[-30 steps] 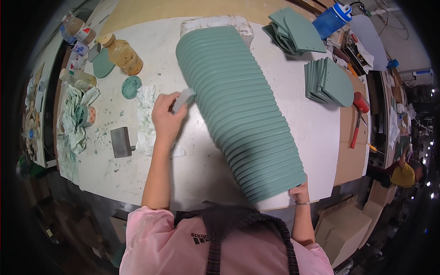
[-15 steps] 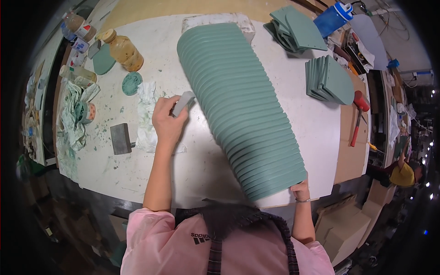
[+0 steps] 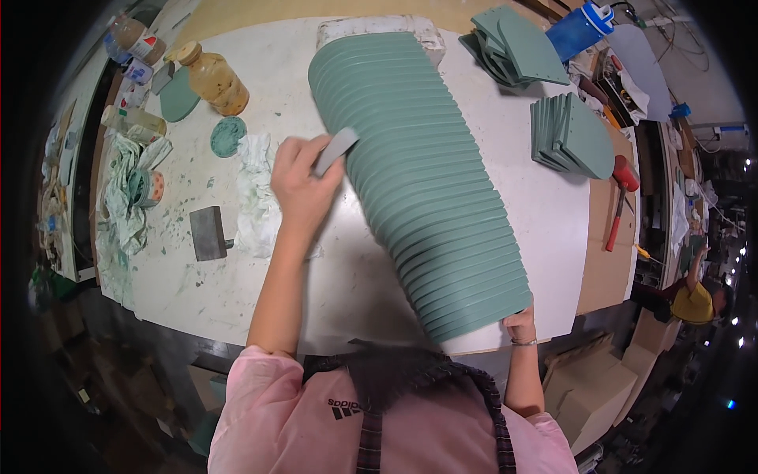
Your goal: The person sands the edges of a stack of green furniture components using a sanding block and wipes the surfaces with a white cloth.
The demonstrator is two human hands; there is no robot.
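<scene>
A long fanned row of overlapping green panels with rounded edges (image 3: 426, 174) lies slantwise across the table before me. Between the thumb and fingers of my left hand (image 3: 305, 178) is a small grey block, like a sanding block (image 3: 338, 150). It meets the row's rounded left edge, a little above the middle. My right hand (image 3: 520, 322) grips the near right corner of the row, its fingertips partly hidden by the panels. Under the row's far end stands a stained white block (image 3: 430, 39).
Left on the white table (image 3: 276, 308) are a dark block (image 3: 208, 233), a crumpled white cloth (image 3: 257, 197), green putty (image 3: 228, 137) and a yellowish jar (image 3: 213, 79). At right are stacks of green panels (image 3: 572, 134), a blue bottle (image 3: 579, 33) and a red mallet (image 3: 624, 178). Another person (image 3: 695, 300) is far right.
My left hand has moved forward and right, bringing the grey block against the panels' rounded edge. My right hand keeps its hold at the near corner.
</scene>
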